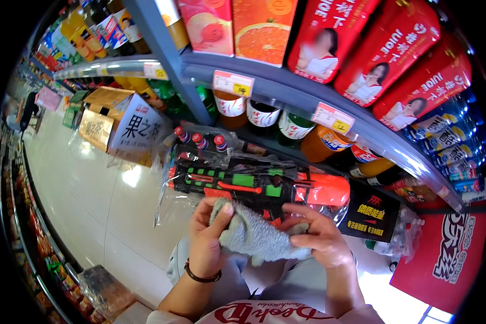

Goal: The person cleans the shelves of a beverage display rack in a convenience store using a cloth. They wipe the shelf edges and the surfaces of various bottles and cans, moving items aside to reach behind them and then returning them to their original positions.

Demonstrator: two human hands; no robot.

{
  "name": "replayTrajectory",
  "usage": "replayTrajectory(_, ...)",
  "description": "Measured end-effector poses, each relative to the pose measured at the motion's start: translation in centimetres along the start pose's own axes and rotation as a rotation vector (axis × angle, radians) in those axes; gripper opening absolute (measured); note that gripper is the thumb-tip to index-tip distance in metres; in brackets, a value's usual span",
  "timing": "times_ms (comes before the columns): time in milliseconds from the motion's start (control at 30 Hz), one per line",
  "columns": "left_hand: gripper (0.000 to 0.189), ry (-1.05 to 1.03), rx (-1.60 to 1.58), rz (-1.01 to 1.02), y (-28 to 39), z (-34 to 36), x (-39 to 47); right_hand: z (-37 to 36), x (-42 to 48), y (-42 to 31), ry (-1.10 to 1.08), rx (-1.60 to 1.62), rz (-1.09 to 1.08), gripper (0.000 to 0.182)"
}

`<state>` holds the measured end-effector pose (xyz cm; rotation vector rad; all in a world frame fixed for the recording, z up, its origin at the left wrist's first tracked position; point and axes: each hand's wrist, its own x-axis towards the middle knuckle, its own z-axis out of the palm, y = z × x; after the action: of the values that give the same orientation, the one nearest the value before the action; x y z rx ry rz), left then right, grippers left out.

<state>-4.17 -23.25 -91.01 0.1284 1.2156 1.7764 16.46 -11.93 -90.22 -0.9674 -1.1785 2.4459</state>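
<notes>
A grey-green terry cloth (259, 235) is stretched between my two hands, over my lap. My left hand (210, 229) pinches its left end between thumb and fingers. At the cloth's right end, my right hand (322, 235) has it between thumb and fingers. Just beyond the hands lies a large toy water gun (243, 182) in black, green and orange, wrapped in clear plastic. The cloth and fingers hide part of its near edge.
Store shelves (275, 77) hold drink bottles and red juice packs (389, 60). An opened drink carton (121, 125) stands on the tiled floor (81, 194). A black box (370, 216) and a red printed panel (445, 259) are at right. A snack shelf (44, 251) runs along the left.
</notes>
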Motion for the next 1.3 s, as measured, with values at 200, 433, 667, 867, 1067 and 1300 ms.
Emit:
replayTrajectory(200, 0.024, 0.018, 0.505, 0.354, 0.4, 0.2, -1.3, -0.9, -0.2, 2.0, 0.289, -0.122, -0.208, 0.058)
replayTrajectory(433, 0.081, -0.458, 0.915, 0.412, -1.5, 0.6, -2.6, 3.2, 0.5, 3.1, 0.044, 0.490, 0.154, 0.053)
replayTrajectory(667, 0.098, -0.365, 0.529, 0.320, -0.3, 0.1, -4.1, 4.5, 3.4, 0.1, 0.399, -0.179, -0.514, 0.036)
replayTrajectory(867, 0.085, -0.323, 0.311, 0.250, -0.7, -0.7, -4.1, 12.1, 16.5, -8.1, 0.411, -1.138, -1.332, 0.029)
replayTrajectory(1067, 0.079, -0.396, 0.362, 0.224, -0.1, -0.6, -4.8, 13.3, 27.0, -8.1, 0.427, -1.753, -1.521, 0.028)
replayTrajectory(1300, 0.077, -0.392, 0.356, 0.219, 0.8, -1.6, -5.3, 10.9, 25.2, -7.5, 0.349, -1.620, -1.544, 0.029)
